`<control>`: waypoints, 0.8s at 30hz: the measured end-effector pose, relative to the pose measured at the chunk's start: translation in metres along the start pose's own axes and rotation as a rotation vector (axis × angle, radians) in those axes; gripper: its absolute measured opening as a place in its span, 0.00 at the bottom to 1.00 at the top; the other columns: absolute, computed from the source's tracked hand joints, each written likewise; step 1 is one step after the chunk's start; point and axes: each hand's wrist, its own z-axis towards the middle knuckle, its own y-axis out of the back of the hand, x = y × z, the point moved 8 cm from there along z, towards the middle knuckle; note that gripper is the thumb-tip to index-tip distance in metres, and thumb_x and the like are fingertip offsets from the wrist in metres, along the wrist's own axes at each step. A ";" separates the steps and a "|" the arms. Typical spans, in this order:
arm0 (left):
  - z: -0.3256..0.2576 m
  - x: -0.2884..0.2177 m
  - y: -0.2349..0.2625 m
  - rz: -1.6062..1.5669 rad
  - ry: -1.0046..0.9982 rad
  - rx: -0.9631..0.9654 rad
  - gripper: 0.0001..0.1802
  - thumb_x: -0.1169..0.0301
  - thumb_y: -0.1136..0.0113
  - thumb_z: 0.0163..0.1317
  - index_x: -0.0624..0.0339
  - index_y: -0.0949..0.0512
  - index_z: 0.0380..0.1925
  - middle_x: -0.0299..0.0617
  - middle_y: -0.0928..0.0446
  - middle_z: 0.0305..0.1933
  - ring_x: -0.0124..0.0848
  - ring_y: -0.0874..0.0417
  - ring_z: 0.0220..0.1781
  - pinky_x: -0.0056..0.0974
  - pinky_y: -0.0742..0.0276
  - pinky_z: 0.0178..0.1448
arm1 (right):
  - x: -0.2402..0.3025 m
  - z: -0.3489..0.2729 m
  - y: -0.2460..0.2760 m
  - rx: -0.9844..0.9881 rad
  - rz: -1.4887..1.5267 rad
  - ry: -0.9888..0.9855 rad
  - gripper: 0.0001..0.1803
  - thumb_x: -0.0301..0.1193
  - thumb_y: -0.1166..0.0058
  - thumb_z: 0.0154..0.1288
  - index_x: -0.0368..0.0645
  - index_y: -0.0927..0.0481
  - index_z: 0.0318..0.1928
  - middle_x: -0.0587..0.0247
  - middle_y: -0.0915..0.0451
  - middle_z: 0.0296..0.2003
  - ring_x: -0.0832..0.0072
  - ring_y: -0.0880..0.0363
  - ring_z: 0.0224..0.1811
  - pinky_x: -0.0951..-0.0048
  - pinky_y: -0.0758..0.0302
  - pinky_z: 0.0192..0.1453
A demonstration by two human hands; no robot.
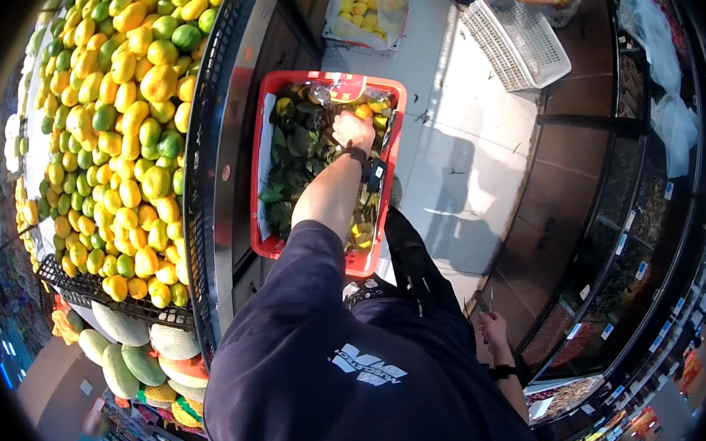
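A person looks down past their own dark navy sleeve at a red rectangular plastic crate (266, 196) standing on the pale tiled floor (478, 128), just beside the dark metal edge of a fruit display stand (213, 148). The crate's long axis runs from the person's feet away toward the top of the view, tilted slightly rightward. It holds dark green leaves and a few small yellow fruits.

The left hand (353, 128) reaches into the far end of the crate, near its far right corner. Its fingers (344, 122) are curled together into a loose fist over the leaves, touching a small yellow-orange fruit (363, 112) (whether they actually pinch it cannot be told). A black watch sits on that wrist.

The right hand (492, 327) hangs low beside the person's dark trousers, well apart from the crate. Its fingers are bent inward, and something thin may be in them, but that is too small to tell.

On the stand, left of the crate, lies a heap of yellow and green citrus fruits (125, 122), with pale green melons (135, 354) below. At the top edge, another person crouches beside a white plastic basket (517, 38).
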 end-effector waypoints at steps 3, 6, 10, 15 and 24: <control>-0.023 0.005 0.033 -0.132 -0.091 -0.064 0.23 0.59 0.25 0.51 0.58 0.19 0.44 0.48 0.25 0.51 0.47 0.25 0.56 0.49 0.31 0.62 | 0.026 -0.001 0.008 -0.024 -0.070 0.067 0.12 0.36 0.38 0.64 0.40 0.23 0.34 0.70 0.27 0.21 0.80 0.29 0.19 0.74 0.33 0.22; -0.059 0.012 0.078 -0.501 -0.233 -0.001 0.24 0.70 0.24 0.50 0.61 0.24 0.47 0.47 0.25 0.48 0.39 0.21 0.50 0.43 0.24 0.54 | 0.087 -0.018 -0.012 0.018 -0.051 0.246 0.12 0.35 0.37 0.62 0.39 0.23 0.34 0.69 0.28 0.21 0.79 0.30 0.20 0.72 0.33 0.23; -0.130 0.029 0.147 -1.232 -0.263 0.423 0.22 0.84 0.38 0.62 0.56 0.33 0.53 0.41 0.21 0.47 0.28 0.18 0.46 0.32 0.20 0.43 | 0.180 -0.049 -0.049 0.011 -0.218 0.420 0.11 0.33 0.38 0.63 0.39 0.22 0.39 0.68 0.27 0.26 0.79 0.29 0.28 0.72 0.31 0.32; -0.214 0.054 0.245 -1.621 -0.299 0.647 0.28 0.83 0.35 0.60 0.53 0.34 0.56 0.46 0.24 0.57 0.37 0.17 0.52 0.36 0.21 0.52 | 0.295 -0.146 -0.125 0.180 -0.076 0.826 0.23 0.27 0.36 0.62 0.36 0.25 0.56 0.66 0.23 0.37 0.79 0.25 0.39 0.74 0.26 0.47; -0.259 0.118 0.358 -1.449 -0.529 0.513 0.27 0.81 0.32 0.59 0.57 0.35 0.53 0.46 0.26 0.59 0.31 0.23 0.59 0.37 0.23 0.62 | 0.353 -0.363 -0.210 0.212 -0.375 1.431 0.26 0.24 0.35 0.56 0.34 0.26 0.56 0.58 0.22 0.39 0.67 0.22 0.42 0.67 0.24 0.51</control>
